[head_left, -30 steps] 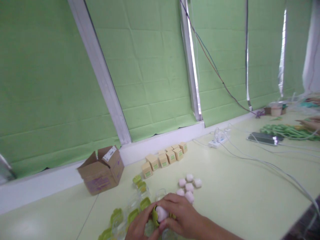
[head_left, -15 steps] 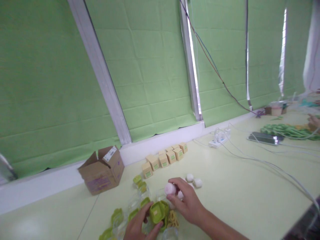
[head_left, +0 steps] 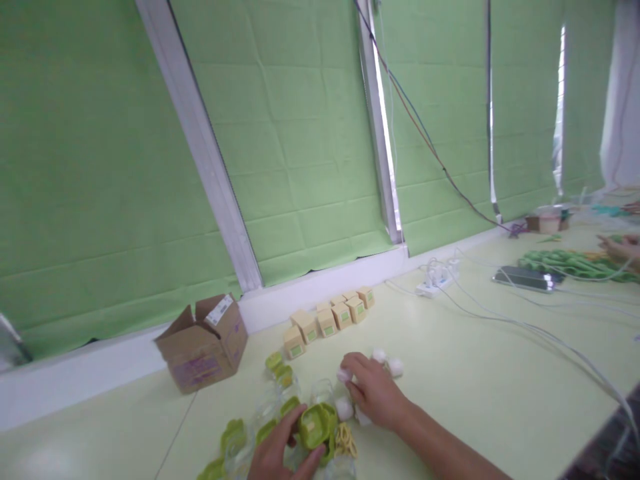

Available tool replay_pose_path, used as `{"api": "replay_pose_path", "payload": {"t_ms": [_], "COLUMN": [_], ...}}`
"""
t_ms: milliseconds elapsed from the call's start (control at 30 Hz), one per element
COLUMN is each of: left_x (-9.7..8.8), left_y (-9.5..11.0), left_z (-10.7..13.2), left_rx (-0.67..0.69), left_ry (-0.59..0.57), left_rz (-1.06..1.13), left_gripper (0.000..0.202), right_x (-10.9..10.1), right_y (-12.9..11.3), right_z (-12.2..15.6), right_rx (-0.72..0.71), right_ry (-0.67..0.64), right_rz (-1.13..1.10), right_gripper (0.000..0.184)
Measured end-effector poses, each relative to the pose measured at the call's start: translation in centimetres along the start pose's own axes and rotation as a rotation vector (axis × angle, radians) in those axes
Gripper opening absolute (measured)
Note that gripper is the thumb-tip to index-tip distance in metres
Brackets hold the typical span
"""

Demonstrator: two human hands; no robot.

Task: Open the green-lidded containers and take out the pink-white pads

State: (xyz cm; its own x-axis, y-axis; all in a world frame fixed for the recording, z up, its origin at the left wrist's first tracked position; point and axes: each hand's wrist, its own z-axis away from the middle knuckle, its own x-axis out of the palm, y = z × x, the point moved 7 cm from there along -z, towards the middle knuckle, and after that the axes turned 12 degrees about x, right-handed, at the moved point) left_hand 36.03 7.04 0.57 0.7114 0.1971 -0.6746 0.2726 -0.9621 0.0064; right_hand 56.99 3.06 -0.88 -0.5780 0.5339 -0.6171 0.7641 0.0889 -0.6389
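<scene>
My left hand (head_left: pixel 280 447) is closed around the rim of a green plastic cup-shaped piece (head_left: pixel 314 427), with another green piece beneath it. My right hand (head_left: pixel 376 390) pinches a white rounded piece (head_left: pixel 343 375) between thumb and fingers, above the table and apart from the green piece. Under that hand rests a white ball (head_left: pixel 345 408). Two more white pieces (head_left: pixel 395 367) lie just beyond its knuckles. A bundle of yellow loops (head_left: pixel 345 440) sits to the right of the green piece, and a clear plastic cup (head_left: pixel 321 391) stands behind it.
More green pieces (head_left: pixel 233 435) and clear cups spread to the left. Small beige boxes (head_left: pixel 327 322) stand in rows near the wall. A cardboard box (head_left: pixel 203 350) is at left. To the right are a power strip (head_left: pixel 438 283), cables, a phone (head_left: pixel 525 279) and another person's hand (head_left: pixel 623 250).
My right hand has shifted slightly right and covers more of the white piece it holds. The white ball beneath it shows more fully. My left hand keeps its hold on the green piece.
</scene>
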Motion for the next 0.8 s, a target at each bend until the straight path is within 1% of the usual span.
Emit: {"api": "replay_pose_path", "payload": {"t_ms": [133,200,267,433,633,800], "left_x": [0.0,0.1,0.1,0.1,0.5,0.5], "left_y": [-0.2,-0.2,-0.1,0.1,-0.3,-0.4], "left_z": [0.1,0.2,0.2,0.4,0.6,0.6], "left_rx": [-0.015,-0.021,-0.022,-0.041,-0.070,-0.060], "left_ry": [0.016,-0.005,-0.032,-0.053,-0.085,-0.053], "left_rz": [0.007,0.008,0.009,0.010,0.017,0.027], "left_gripper": [0.047,0.047,0.047,0.050,0.049,0.050], "right_x": [1.0,1.3,1.5,1.5,1.2,1.1], "right_y": [0.3,0.5,0.7,0.7,0.2,0.2], "right_z": [-0.3,-0.6,-0.8,-0.8,-0.4,-0.3], "right_rx": [0.033,0.053,0.061,0.060,0.043,0.037], "right_ry": [-0.048,-0.072,-0.081,-0.111,-0.128,-0.128], "right_rz": [0.106,0.157,0.190,0.231,0.264,0.260], "right_gripper": [0.028,0.025,0.022,0.015,0.022,0.027]}}
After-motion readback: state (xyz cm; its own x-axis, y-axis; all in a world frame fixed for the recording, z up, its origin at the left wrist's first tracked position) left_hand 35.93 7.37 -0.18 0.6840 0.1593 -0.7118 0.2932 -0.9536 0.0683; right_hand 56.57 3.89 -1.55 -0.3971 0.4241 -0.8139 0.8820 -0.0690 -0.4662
